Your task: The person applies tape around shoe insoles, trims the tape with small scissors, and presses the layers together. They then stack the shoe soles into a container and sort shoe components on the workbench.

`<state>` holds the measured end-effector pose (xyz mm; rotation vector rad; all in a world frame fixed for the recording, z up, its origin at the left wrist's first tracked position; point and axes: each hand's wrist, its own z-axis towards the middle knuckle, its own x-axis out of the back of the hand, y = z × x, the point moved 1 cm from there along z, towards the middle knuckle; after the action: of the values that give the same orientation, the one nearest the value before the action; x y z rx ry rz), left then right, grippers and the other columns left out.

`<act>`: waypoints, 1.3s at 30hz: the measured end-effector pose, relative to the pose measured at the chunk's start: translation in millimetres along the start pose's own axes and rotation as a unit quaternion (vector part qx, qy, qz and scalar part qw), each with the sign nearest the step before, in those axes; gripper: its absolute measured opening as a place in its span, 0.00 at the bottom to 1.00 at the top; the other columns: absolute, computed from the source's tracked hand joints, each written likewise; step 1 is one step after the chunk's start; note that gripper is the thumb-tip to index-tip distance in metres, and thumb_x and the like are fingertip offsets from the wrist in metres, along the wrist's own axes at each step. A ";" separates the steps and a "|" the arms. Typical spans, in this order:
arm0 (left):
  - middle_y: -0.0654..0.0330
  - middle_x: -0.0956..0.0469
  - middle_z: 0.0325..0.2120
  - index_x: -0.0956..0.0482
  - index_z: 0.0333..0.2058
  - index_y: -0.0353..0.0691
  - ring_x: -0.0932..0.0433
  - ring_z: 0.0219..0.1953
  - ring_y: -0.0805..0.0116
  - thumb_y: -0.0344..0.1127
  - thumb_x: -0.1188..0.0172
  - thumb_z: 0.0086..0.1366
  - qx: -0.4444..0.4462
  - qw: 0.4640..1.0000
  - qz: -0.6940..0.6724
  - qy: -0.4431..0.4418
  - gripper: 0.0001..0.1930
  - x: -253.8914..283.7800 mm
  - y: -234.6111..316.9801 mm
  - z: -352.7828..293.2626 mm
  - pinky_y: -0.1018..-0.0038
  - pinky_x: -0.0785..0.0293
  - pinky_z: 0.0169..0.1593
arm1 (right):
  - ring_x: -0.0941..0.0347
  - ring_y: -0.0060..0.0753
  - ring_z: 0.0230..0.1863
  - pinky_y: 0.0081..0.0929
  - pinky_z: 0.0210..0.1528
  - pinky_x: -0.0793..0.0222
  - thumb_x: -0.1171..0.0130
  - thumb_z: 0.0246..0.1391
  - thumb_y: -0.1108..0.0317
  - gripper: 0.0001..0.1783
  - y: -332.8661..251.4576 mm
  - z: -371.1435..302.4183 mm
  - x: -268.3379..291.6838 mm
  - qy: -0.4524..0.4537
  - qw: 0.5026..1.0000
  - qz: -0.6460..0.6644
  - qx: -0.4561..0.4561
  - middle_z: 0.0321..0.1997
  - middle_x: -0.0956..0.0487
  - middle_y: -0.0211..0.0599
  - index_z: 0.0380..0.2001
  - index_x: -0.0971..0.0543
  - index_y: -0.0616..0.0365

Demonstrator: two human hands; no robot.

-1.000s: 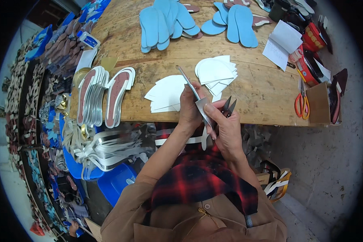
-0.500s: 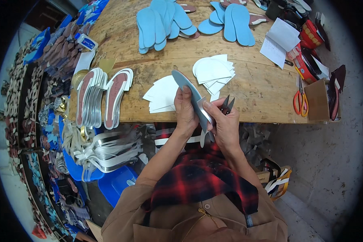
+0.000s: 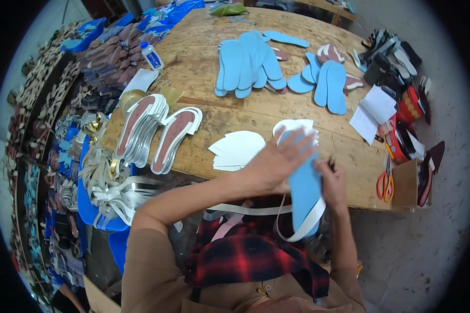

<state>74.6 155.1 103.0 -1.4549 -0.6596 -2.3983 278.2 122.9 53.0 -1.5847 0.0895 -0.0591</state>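
Note:
A light blue insole [image 3: 304, 195] is held over the table's near edge, its blue face up. My left hand [image 3: 269, 164] reaches across to the right, its fingers spread and smeared by motion over the insole's upper end. At the insole's right edge, my right hand [image 3: 333, 182] is closed, fingertips against the rim. A small dark thing shows by those fingers, too blurred to name. Around the lower end of the insole a white strip [image 3: 314, 219] bends and hangs in a loop. White cut pieces [image 3: 238, 149] lie fanned left of the hands; another white pile [image 3: 297, 125] is partly hidden behind my left fingers.
Blue insoles [image 3: 248, 62] are heaped on the wooden table [image 3: 193, 62], with another group [image 3: 330, 86] farther right. Reddish insoles with white edging [image 3: 177, 138] stand at the left. Orange-handled scissors [image 3: 385, 185] and a cardboard box [image 3: 404, 182] sit at the right edge.
The insole has turned to show its blue face and moved right. My left hand has swung over its upper end, fingers now spread. The view has shifted, showing more of the table's far side.

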 end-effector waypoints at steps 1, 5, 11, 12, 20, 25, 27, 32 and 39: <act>0.44 0.36 0.54 0.42 0.60 0.39 0.36 0.58 0.49 0.40 0.27 0.36 -0.050 0.997 0.033 -0.045 0.50 4.3 6.0 1.8 0.60 0.44 0.62 | 0.35 0.13 0.26 0.17 0.27 0.40 0.44 0.56 0.65 0.11 -10.0 -9.3 -22.7 0.002 1.000 0.025 0.008 0.24 0.26 0.24 0.28 0.23 0.62; 0.48 0.30 0.43 0.33 0.53 0.37 0.30 0.47 0.49 0.47 0.29 0.35 -0.064 0.985 0.004 -0.162 0.43 -12.6 0.0 -9.1 0.60 0.35 0.52 | 0.33 0.14 0.26 0.17 0.25 0.39 0.45 0.57 0.64 0.14 -7.0 -7.3 6.4 -0.194 0.967 -0.105 -0.125 0.24 0.26 0.26 0.40 0.23 0.62; 0.52 0.31 0.32 0.28 0.48 0.38 0.29 0.35 0.56 0.59 0.34 0.42 0.035 0.936 -0.225 -0.267 0.38 -51.9 2.0 -28.5 0.63 0.33 0.40 | 0.36 0.12 0.19 0.17 0.18 0.43 0.45 0.58 0.63 0.17 14.0 -0.7 39.5 -0.193 0.960 -0.134 -0.151 0.17 0.30 0.24 0.47 0.24 0.62; 0.53 0.31 0.32 0.27 0.45 0.38 0.29 0.36 0.56 0.55 0.32 0.40 0.024 0.937 -0.231 -0.259 0.36 -50.3 3.1 -29.5 0.64 0.33 0.41 | 0.37 0.13 0.19 0.16 0.20 0.43 0.45 0.58 0.63 0.16 15.0 -6.4 35.7 -0.206 0.951 -0.177 -0.150 0.18 0.30 0.23 0.45 0.23 0.62; 0.53 0.28 0.33 0.27 0.36 0.35 0.28 0.40 0.54 0.48 0.31 0.36 -0.107 0.960 -0.125 -0.225 0.30 -32.1 -0.9 -5.1 0.63 0.32 0.44 | 0.32 0.16 0.25 0.19 0.24 0.40 0.44 0.55 0.60 0.14 14.2 12.8 75.1 -0.123 0.942 -0.295 -0.103 0.22 0.27 0.27 0.31 0.22 0.62; 0.55 0.24 0.33 0.24 0.36 0.34 0.24 0.36 0.66 0.56 0.40 0.53 0.324 0.719 -0.518 -0.333 0.27 -42.7 -3.7 -49.9 0.72 0.27 0.39 | 0.34 0.17 0.21 0.24 0.23 0.40 0.45 0.58 0.59 0.18 3.7 -21.8 82.9 0.205 0.913 -0.322 0.143 0.17 0.30 0.28 0.21 0.26 0.61; 0.60 0.24 0.31 0.28 0.37 0.38 0.25 0.32 0.75 0.56 0.45 0.60 0.399 0.562 -0.673 -0.267 0.23 -55.2 0.3 -60.0 0.79 0.26 0.36 | 0.34 0.16 0.18 0.18 0.20 0.43 0.49 0.60 0.54 0.21 -0.9 -66.7 48.2 0.109 0.986 -0.062 -0.109 0.17 0.26 0.32 0.23 0.24 0.60; 0.56 0.25 0.40 0.29 0.48 0.32 0.25 0.39 0.72 0.52 0.40 0.56 0.397 0.514 -0.727 -0.223 0.30 -43.9 9.6 -60.4 0.77 0.25 0.41 | 0.32 0.16 0.16 0.15 0.16 0.43 0.56 0.64 0.51 0.25 32.2 -98.4 -18.9 -0.142 0.942 0.089 -0.289 0.25 0.20 0.36 0.41 0.24 0.64; 0.57 0.26 0.42 0.31 0.54 0.34 0.28 0.44 0.69 0.47 0.31 0.45 0.256 0.756 -0.527 -0.293 0.38 -0.1 31.7 -56.4 0.74 0.33 0.49 | 0.31 0.18 0.17 0.12 0.16 0.41 0.42 0.56 0.66 0.09 30.5 -85.1 -32.0 0.083 0.931 0.287 -0.208 0.25 0.21 0.35 0.33 0.23 0.62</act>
<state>45.3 99.3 88.4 -1.7973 -2.6322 -1.8759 237.8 40.8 24.5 -1.9139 0.7369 0.3027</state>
